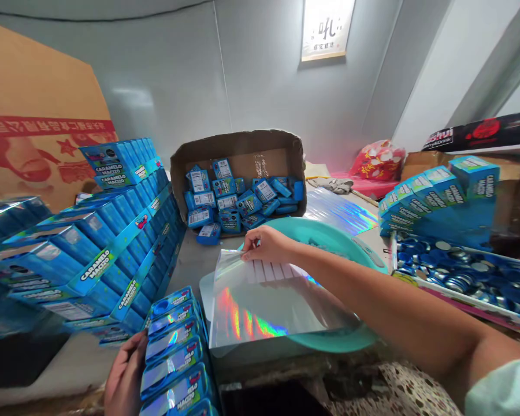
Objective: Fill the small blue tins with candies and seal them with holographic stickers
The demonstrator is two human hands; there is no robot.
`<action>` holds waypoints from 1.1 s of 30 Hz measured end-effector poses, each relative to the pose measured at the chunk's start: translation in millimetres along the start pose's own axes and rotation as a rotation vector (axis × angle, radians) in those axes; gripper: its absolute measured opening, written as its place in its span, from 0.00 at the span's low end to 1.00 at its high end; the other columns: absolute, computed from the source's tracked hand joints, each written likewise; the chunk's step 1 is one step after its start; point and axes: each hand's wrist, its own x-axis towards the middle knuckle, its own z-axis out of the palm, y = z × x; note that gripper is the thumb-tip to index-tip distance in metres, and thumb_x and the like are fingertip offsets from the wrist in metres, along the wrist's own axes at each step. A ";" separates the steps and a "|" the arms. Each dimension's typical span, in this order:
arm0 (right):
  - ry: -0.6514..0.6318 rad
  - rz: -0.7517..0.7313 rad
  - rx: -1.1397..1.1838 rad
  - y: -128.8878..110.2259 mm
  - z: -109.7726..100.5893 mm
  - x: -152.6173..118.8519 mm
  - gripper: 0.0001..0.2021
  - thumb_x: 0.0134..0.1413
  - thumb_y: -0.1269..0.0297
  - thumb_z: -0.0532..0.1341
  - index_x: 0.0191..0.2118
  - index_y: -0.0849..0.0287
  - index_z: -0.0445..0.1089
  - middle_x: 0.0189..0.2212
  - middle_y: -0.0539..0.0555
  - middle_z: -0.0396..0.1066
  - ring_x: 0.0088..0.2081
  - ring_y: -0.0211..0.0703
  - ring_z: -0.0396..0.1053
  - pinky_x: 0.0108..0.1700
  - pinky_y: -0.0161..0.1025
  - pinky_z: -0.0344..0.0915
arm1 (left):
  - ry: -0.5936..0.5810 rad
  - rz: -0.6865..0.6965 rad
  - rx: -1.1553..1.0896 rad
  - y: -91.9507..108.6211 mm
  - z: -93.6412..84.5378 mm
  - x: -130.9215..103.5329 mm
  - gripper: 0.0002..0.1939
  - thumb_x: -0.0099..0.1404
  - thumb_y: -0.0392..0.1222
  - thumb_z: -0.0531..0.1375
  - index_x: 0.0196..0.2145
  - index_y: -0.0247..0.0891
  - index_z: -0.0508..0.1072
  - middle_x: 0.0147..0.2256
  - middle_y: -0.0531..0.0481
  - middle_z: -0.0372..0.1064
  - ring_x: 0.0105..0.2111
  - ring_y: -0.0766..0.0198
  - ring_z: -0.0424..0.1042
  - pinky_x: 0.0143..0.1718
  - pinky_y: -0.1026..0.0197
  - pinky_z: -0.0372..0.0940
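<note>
Under left hand [123, 378], packs [175, 358] cut off.

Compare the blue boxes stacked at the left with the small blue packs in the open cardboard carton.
The stacked blue boxes are long and sit in tidy rows; the small blue packs are short and lie jumbled at all angles. The boxes stand out on the table; the packs fill the brown cardboard carton. Both are blue with printed labels.

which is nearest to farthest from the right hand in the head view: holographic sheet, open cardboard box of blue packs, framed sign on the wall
1. holographic sheet, pinched at its top edge by the right hand
2. open cardboard box of blue packs, just behind the hand
3. framed sign, high on the back wall
</note>
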 end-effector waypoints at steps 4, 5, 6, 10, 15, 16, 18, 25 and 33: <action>0.013 -0.019 -0.017 3.5 2.8 1.7 0.06 0.48 0.66 0.71 0.32 0.62 0.78 0.26 0.48 0.71 0.29 0.35 0.65 0.32 0.32 0.59 | 0.011 -0.019 -0.012 -0.1 0.2 -2.2 0.20 0.51 0.57 0.64 0.37 0.44 0.74 0.35 0.53 0.73 0.46 0.51 0.71 0.55 0.51 0.67; 0.013 -0.033 -0.024 4.5 3.3 2.2 0.05 0.49 0.67 0.70 0.34 0.62 0.78 0.28 0.49 0.72 0.30 0.35 0.66 0.33 0.32 0.60 | 0.012 -0.026 -0.018 -0.6 0.4 -1.8 0.20 0.50 0.58 0.64 0.37 0.44 0.74 0.35 0.53 0.73 0.46 0.51 0.71 0.55 0.51 0.67; 0.013 -0.049 -0.032 5.5 3.9 2.7 0.05 0.51 0.68 0.69 0.35 0.62 0.79 0.30 0.50 0.72 0.31 0.36 0.67 0.34 0.33 0.61 | 0.011 -0.031 -0.022 -1.1 0.6 -1.2 0.21 0.50 0.58 0.65 0.37 0.43 0.74 0.35 0.53 0.73 0.46 0.51 0.72 0.54 0.51 0.67; 0.000 -0.118 -0.074 10.5 7.3 4.6 0.06 0.54 0.70 0.67 0.38 0.61 0.81 0.34 0.52 0.74 0.35 0.38 0.69 0.37 0.33 0.63 | 0.019 -0.053 -0.041 -3.1 1.5 1.8 0.20 0.50 0.58 0.64 0.36 0.44 0.75 0.36 0.52 0.74 0.45 0.51 0.72 0.54 0.50 0.68; 0.012 -0.153 -0.123 15.2 12.8 5.5 0.06 0.53 0.68 0.68 0.38 0.58 0.82 0.34 0.53 0.75 0.35 0.40 0.70 0.39 0.35 0.63 | 0.022 -0.080 -0.051 -3.6 0.6 1.1 0.22 0.50 0.58 0.65 0.38 0.43 0.76 0.35 0.51 0.74 0.45 0.49 0.73 0.53 0.48 0.68; 0.022 -0.152 -0.129 15.3 13.5 5.3 0.06 0.53 0.68 0.68 0.38 0.58 0.82 0.34 0.53 0.75 0.35 0.40 0.70 0.39 0.35 0.63 | 0.019 -0.081 -0.054 -3.3 0.5 0.2 0.22 0.50 0.58 0.65 0.38 0.43 0.76 0.35 0.51 0.74 0.45 0.49 0.73 0.53 0.49 0.68; 0.040 -0.152 -0.138 15.1 14.4 4.8 0.07 0.54 0.68 0.68 0.39 0.58 0.82 0.34 0.53 0.76 0.35 0.40 0.70 0.38 0.35 0.63 | 0.017 -0.080 -0.059 -2.1 0.7 -2.1 0.22 0.50 0.59 0.65 0.38 0.42 0.76 0.35 0.51 0.74 0.45 0.48 0.72 0.53 0.49 0.68; 0.060 -0.193 -0.144 19.1 19.0 7.4 0.05 0.53 0.70 0.67 0.35 0.56 0.82 0.32 0.52 0.76 0.37 0.40 0.71 0.40 0.35 0.64 | 0.041 -0.069 -0.074 4.9 4.8 -9.5 0.22 0.50 0.58 0.66 0.39 0.43 0.75 0.38 0.53 0.74 0.48 0.51 0.71 0.57 0.52 0.65; 0.076 -0.117 -0.088 23.7 23.0 8.4 0.04 0.51 0.70 0.69 0.34 0.58 0.81 0.31 0.50 0.75 0.32 0.38 0.71 0.34 0.32 0.64 | 0.033 -0.115 -0.124 10.7 7.4 -11.4 0.26 0.46 0.62 0.66 0.38 0.42 0.74 0.38 0.52 0.73 0.46 0.52 0.71 0.54 0.53 0.65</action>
